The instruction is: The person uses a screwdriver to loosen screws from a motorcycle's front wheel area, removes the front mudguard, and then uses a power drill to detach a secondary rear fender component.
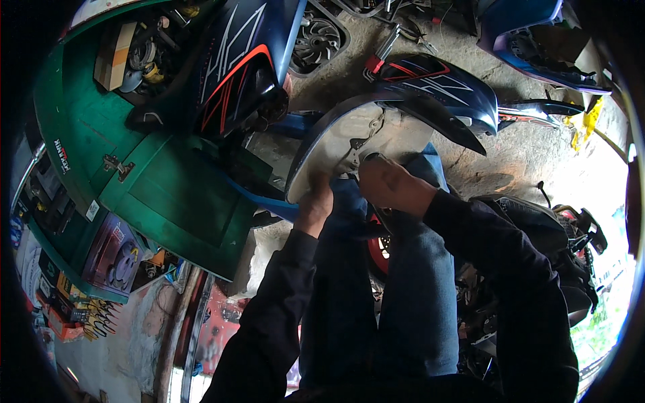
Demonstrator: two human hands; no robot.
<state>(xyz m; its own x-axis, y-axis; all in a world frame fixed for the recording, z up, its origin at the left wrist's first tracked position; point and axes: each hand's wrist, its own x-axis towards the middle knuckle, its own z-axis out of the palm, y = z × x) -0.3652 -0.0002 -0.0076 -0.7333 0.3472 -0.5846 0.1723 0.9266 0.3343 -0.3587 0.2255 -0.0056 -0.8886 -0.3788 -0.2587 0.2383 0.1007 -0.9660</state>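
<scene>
A motorcycle fender [334, 139] rests over my knees, its dusty, beige inner side facing up and its dark blue outer edge curving round the far side. My left hand [316, 200] grips the fender's near left rim, with the fingers partly hidden beneath it. Closed in a fist over the fender's near middle is my right hand [393, 185]. A small dark end shows at the top of that fist, but what it belongs to is hidden. A dark bracket [361, 142] sits on the fender's inner face just beyond it.
Blue body panels [437, 84] with red and white lines lie on the concrete floor ahead. A red-held hex key set [383, 50] lies beside them. Left stands an open green metal cabinet [178, 195] with tools. A black motorcycle [537, 235] is at my right.
</scene>
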